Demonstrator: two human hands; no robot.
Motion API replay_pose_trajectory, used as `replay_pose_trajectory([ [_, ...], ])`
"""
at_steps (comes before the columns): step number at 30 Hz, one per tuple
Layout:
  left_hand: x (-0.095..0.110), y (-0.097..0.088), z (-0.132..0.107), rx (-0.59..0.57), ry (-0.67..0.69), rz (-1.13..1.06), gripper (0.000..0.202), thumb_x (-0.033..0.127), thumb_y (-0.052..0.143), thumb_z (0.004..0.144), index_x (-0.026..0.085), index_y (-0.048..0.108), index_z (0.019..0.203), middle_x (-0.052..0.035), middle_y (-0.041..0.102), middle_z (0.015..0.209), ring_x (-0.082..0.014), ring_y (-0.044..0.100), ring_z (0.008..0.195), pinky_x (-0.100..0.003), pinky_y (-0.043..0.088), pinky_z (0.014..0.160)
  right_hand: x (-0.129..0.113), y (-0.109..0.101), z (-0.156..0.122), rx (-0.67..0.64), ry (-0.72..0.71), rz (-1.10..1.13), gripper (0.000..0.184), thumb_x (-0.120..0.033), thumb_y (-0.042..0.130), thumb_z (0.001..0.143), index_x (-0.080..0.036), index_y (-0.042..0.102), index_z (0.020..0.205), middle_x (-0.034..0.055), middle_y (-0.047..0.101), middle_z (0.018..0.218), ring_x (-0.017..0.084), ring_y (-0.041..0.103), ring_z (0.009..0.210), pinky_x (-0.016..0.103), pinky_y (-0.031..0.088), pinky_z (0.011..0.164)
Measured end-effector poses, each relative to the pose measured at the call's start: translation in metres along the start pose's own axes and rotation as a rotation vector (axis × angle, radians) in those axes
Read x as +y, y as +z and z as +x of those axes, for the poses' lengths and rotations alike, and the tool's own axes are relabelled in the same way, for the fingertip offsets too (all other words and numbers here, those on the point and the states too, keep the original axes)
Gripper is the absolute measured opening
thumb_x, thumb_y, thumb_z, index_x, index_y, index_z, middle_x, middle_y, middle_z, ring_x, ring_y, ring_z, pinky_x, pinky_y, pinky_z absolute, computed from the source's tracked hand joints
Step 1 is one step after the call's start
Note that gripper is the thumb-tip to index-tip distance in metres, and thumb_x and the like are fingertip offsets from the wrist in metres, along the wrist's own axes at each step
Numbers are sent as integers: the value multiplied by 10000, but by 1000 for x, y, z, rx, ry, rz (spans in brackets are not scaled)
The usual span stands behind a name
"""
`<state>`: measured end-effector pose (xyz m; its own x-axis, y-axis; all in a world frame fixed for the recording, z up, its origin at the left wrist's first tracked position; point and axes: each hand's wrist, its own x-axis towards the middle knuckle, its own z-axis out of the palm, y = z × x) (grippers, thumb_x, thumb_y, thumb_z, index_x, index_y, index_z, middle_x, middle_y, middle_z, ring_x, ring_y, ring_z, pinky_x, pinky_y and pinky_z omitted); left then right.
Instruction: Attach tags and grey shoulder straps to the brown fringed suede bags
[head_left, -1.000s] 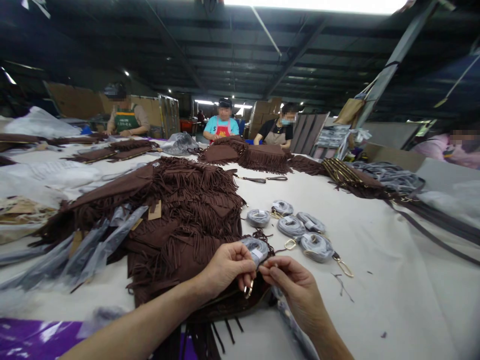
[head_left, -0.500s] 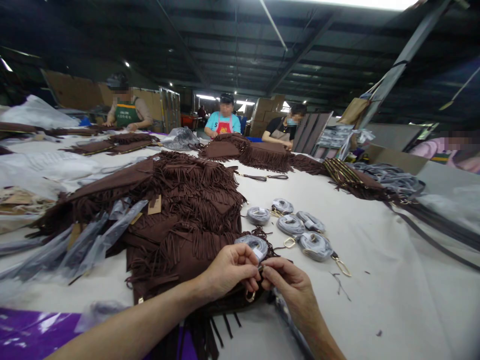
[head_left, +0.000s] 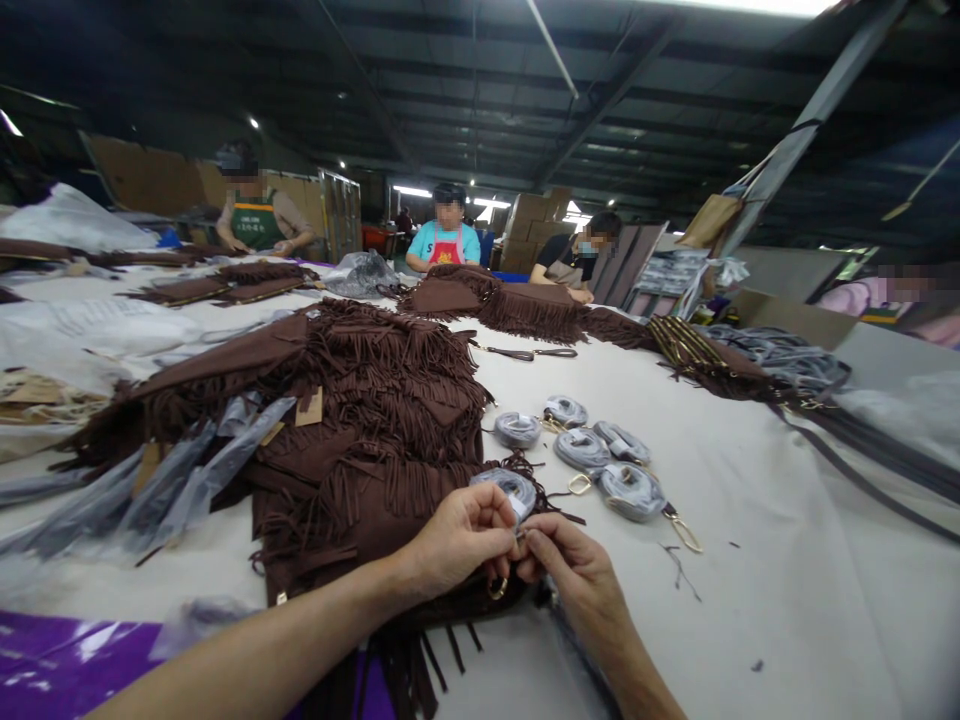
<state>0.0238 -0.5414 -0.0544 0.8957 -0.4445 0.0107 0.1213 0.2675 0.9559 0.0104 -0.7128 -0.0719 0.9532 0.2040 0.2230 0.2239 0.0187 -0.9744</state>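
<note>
My left hand (head_left: 469, 540) and my right hand (head_left: 570, 565) meet at the near corner of a stack of dark brown fringed bags (head_left: 375, 500). Both hands are closed, thumb against fingers, at one small piece of metal hardware mostly hidden by the fingertips. A gold clip (head_left: 498, 588) hangs just under my left fingers and seems to belong to it. Directly behind the hands, a grey strap coil (head_left: 504, 487) wrapped in plastic lies on the bag. Below my right hand, a plastic-wrapped strap (head_left: 574, 650) runs down toward the table's near edge.
Several wrapped strap coils (head_left: 630, 490) with gold clips lie right of the stack. Two short wrist straps (head_left: 525, 354) are beyond them. Clear plastic sleeves (head_left: 202, 480) cover the left side, near purple plastic (head_left: 67, 660). Co-workers (head_left: 446, 240) stand across the white table (head_left: 787, 560).
My hands stay together at the same spot, with only slight finger movement. The gold clip has shifted slightly. Co-workers across the table have moved their arms and heads a little.
</note>
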Motion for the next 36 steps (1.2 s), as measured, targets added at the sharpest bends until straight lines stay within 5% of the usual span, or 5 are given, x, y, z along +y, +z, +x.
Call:
replay_pose_trajectory([
  [19,2,-1,-1,-11,-5,-15,214,200,662,662,156,502,797,12,618,594,-82,546,446,-160,425,432,0,0,1,6,103,103,382,-493,819,731,-202,746,968,20,691,688,145,619,602,244,516,594],
  [25,3,-1,-2,10,-13,-25,213,185,660,647,157,505,792,21,608,583,-83,536,437,-166,425,426,-2,-1,-1,43,25,25,270,-444,801,763,-190,710,786,6,666,630,136,605,578,215,493,569],
  [36,3,-1,-1,8,-26,-11,194,166,645,644,156,508,780,30,596,565,-73,528,432,-158,418,424,-1,-4,-1,63,-10,-115,288,-482,755,790,-195,748,806,28,668,691,170,611,583,263,509,569],
])
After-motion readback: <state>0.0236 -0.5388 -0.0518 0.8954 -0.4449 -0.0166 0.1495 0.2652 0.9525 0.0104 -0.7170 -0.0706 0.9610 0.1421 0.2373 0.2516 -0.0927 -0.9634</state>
